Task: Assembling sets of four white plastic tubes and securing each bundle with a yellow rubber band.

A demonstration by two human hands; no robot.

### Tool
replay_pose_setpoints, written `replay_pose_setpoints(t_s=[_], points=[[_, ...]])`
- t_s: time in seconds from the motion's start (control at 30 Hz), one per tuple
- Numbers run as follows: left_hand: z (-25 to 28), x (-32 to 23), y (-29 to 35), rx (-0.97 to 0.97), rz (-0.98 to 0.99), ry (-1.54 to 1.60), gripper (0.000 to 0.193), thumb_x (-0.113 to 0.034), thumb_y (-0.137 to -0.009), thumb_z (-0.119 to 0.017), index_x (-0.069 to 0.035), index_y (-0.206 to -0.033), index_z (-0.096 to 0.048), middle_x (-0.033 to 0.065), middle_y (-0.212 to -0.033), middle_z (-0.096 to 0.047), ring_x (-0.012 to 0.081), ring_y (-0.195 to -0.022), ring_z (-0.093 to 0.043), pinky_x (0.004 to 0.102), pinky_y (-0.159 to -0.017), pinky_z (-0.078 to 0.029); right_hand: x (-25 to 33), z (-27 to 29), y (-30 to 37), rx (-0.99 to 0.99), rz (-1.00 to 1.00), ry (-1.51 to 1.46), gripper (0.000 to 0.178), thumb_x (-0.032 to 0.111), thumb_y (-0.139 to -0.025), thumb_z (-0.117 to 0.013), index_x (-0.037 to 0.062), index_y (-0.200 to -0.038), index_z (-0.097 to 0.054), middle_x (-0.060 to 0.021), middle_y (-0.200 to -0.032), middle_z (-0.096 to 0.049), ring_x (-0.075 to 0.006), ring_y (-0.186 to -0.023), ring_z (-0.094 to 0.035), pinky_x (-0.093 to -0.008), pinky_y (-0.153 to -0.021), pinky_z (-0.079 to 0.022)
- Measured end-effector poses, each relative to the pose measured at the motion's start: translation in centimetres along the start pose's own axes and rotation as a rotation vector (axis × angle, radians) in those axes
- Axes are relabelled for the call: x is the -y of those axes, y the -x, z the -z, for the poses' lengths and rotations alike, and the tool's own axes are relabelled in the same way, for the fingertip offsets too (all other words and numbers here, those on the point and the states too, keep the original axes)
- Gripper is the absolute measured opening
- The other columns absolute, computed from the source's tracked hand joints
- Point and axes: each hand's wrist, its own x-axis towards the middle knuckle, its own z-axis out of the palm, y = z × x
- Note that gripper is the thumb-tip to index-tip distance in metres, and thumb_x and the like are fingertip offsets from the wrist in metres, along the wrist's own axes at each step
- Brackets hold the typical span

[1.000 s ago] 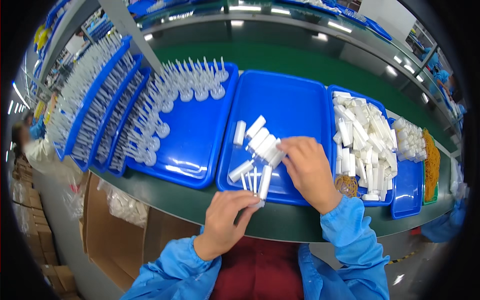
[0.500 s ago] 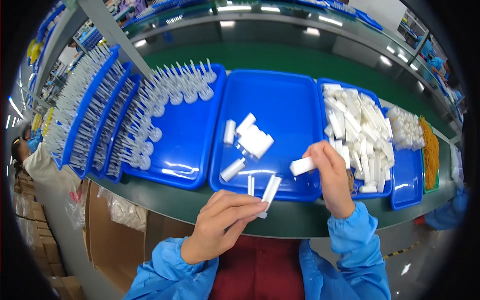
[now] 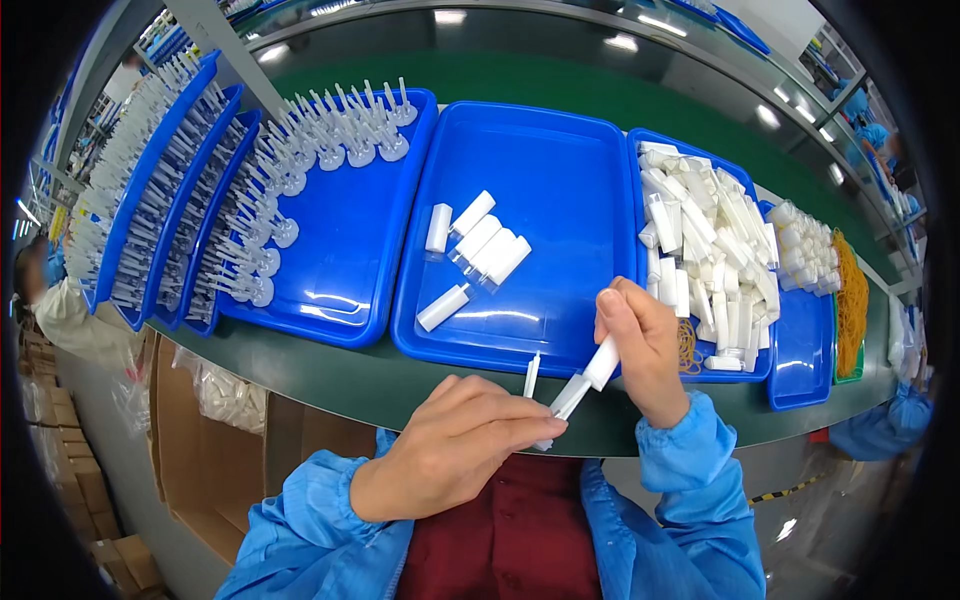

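Near the bench's front edge, my left hand [image 3: 440, 450] pinches a clear and white slender plastic piece [image 3: 571, 396] between thumb and fingers. A second thin white prong [image 3: 532, 376] stands up beyond those fingers; whether it belongs to the same piece I cannot tell. My right hand [image 3: 645, 345] grips a white rectangular plastic sleeve [image 3: 602, 364] between thumb and fingers. The sleeve's lower end meets the slender piece's upper end, in line with it. Beyond both hands, several white blocks with clear ends [image 3: 485, 245] lie in the middle blue tray [image 3: 590, 190].
To the right, a blue tray [image 3: 636, 152] is heaped with white sleeves [image 3: 700, 240]; tan rubber bands [image 3: 688, 345] lie at its near corner. Farther right are small translucent parts [image 3: 803, 250] and yellow bands [image 3: 850, 305]. Clear stemmed parts [image 3: 345, 135] fill trays at left. Cardboard boxes stand below.
My right hand has moved down and left, bringing the white sleeve, now tilted, to the slender piece. My left hand has moved slightly right. The trays have shifted up and left in view.
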Motion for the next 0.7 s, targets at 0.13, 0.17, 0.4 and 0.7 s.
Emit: replay_pose_setpoints(t_s=[0.13, 0.17, 0.4, 0.7], points=[[0.0, 0.0, 0.2, 0.008, -0.014, -0.034, 0.041, 0.006, -0.071, -0.076, -0.009, -0.11, -0.076, 0.0044, -0.112, -0.073, 0.0224, -0.088, -0.063, 0.0333, -0.076, -0.048, 0.0, 0.6, 0.0, 0.083, 0.152, 0.225, 0.03, 0.019, -0.101, -0.061, 0.0032, -0.075, -0.058, -0.0027, -0.069, -0.049, -0.0145, -0.071, -0.048, -0.0344, -0.067, -0.037], [-0.2, 0.1, 0.4, 0.005, -0.02, -0.046, 0.041, 0.006, -0.071, -0.076, -0.009, -0.109, -0.076, 0.0042, -0.112, -0.073, 0.0224, -0.088, -0.063, 0.0332, -0.076, -0.048, 0.0, 0.7, -0.2, 0.082, 0.2, 0.27, 0.027, 0.017, -0.099, -0.061, 0.0037, -0.075, -0.058, -0.0037, -0.069, -0.049, -0.0172, -0.071, -0.048, -0.0357, -0.069, -0.037], [-1.5, 1.3, 1.1, -0.299, -0.127, -0.123, 0.036, -0.001, -0.073, -0.083, -0.009, -0.106, -0.07, 0.0081, -0.113, -0.072, 0.0246, -0.088, -0.068, 0.0355, -0.075, -0.051, -0.1, -3.1, 1.4, 0.056, 0.489, 0.301, 0.018, 0.01, -0.094, -0.062, 0.0071, -0.077, -0.059, -0.0058, -0.073, -0.051, -0.0265, -0.073, -0.048, -0.0388, -0.076, -0.036], [2.2, 3.6, 3.9, -0.514, 0.054, -0.274, 0.033, 0.012, -0.075, -0.077, -0.001, -0.103, -0.065, 0.0148, -0.103, -0.068, 0.0252, -0.09, -0.067, 0.0322, -0.08, -0.053, 0.2, -7.8, -3.3, 0.09, 0.459, 0.407, 0.017, 0.007, -0.095, -0.059, 0.0081, -0.11, -0.069, -0.0048, -0.099, -0.067, -0.024, -0.094, -0.056, -0.0366, -0.085, -0.04]])
